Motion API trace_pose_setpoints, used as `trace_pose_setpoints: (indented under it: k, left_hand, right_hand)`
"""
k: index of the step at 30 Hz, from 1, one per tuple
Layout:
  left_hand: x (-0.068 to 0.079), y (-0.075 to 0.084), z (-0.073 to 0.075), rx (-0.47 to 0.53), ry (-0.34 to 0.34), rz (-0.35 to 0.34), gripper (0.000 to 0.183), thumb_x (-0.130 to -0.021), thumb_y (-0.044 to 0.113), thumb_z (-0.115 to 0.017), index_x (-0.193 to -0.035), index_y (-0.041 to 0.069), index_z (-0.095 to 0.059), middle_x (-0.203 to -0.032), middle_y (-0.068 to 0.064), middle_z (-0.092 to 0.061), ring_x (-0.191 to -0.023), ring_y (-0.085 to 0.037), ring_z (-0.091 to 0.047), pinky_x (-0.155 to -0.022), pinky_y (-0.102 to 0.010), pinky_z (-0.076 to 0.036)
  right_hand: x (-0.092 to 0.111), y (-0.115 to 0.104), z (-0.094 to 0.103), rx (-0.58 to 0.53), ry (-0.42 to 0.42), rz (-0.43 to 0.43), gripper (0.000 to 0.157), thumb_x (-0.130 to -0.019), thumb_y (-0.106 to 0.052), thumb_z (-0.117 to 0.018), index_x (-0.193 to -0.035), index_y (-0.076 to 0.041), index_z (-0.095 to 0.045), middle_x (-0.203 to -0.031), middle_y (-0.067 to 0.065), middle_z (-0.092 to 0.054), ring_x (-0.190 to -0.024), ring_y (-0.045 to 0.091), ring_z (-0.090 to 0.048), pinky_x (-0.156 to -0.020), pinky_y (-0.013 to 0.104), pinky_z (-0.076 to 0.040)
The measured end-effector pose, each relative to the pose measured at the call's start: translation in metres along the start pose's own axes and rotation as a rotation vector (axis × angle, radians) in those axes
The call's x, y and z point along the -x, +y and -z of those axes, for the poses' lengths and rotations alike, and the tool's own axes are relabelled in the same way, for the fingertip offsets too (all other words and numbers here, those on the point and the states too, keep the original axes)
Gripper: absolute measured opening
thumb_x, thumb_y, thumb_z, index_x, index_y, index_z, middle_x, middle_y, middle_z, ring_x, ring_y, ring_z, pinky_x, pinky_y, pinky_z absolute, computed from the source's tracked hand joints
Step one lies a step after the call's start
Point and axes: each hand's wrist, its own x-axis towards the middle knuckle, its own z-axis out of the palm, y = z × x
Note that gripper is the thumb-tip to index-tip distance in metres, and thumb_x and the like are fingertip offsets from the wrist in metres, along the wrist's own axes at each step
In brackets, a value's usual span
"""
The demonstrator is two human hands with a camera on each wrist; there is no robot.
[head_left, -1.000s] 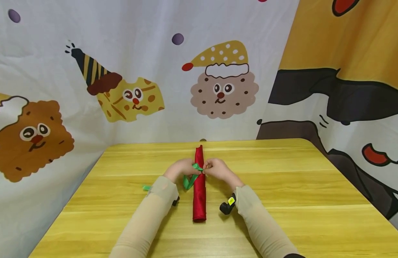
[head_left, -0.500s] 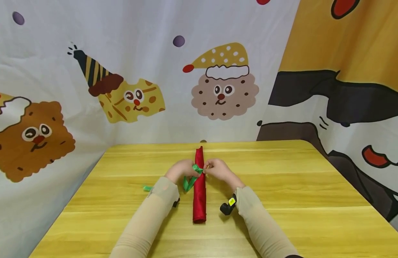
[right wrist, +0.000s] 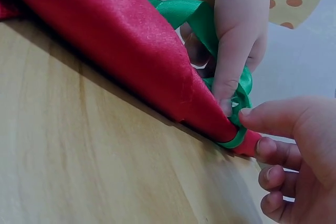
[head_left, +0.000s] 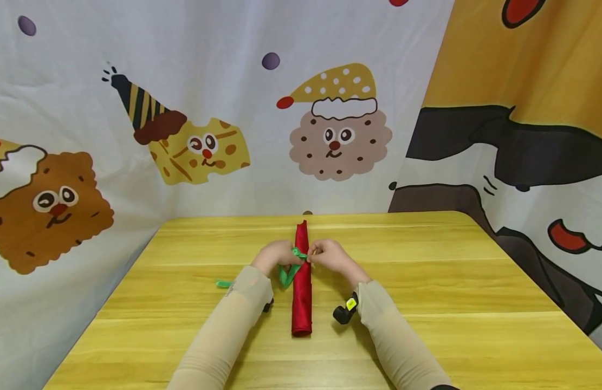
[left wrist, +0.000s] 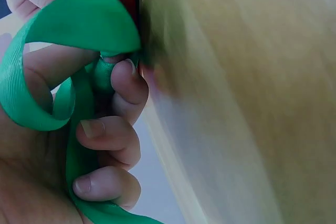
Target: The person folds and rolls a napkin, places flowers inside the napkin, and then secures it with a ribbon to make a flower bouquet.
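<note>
A red satin cloth roll point(head_left: 302, 303) lies lengthwise on the table, with a green ribbon point(right wrist: 197, 17) passed around its far part. My left hand point(head_left: 278, 255) is at the left side of the roll. In the left wrist view its fingers point(left wrist: 113, 135) curl round the ribbon, and a wide loop of it stands over the thumb. My right hand point(head_left: 330, 255) is at the opposite side, its thumb point(right wrist: 275, 116) at the ribbon where it crosses the roll, pinching there. The other fingers of that hand are curled. One fingertip of the left hand presses down at the crossing.
The wooden table point(head_left: 427, 303) extends around the roll on both sides. A ribbon end point(head_left: 224, 284) shows left of the left forearm. A printed cartoon curtain point(head_left: 261, 179) hangs behind the table's far edge. A small black camera point(head_left: 344, 311) is strapped to the right wrist.
Both hands stay at the same spot on the roll. The left hand and the hanging ribbon loop have shifted very slightly to the right.
</note>
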Motion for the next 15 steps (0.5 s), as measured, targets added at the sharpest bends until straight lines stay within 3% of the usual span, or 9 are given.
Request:
trace_pose_setpoints:
  k: [4,15]
  left_hand:
    - [0.0016,0.004,0.0015,-0.038,0.008,0.031,0.035,-0.09,0.032,-0.065,-0.064,0.011,-0.055,-0.055,-0.002,-0.052,-0.053,-0.014,-0.051,-0.063,-0.029,-0.044]
    - [0.0004,0.0072,-0.0009,-0.077,0.039,0.069,0.042,-0.092,0.034,-0.061,-0.057,0.015,-0.049,-0.052,0.0,-0.05,-0.052,-0.014,-0.049,-0.059,-0.029,-0.04]
  right_hand:
    - [-0.001,0.0012,-0.0004,0.018,-0.02,-0.042,0.005,-0.086,-0.01,-0.067,-0.083,-0.006,-0.069,-0.07,0.0,-0.059,-0.062,0.012,-0.051,-0.058,0.027,-0.043]
    - [0.0003,0.0008,-0.0009,0.02,-0.053,-0.044,0.005,-0.087,-0.01,-0.066,-0.085,-0.006,-0.069,-0.073,-0.002,-0.062,-0.065,0.011,-0.052,-0.062,0.028,-0.045]
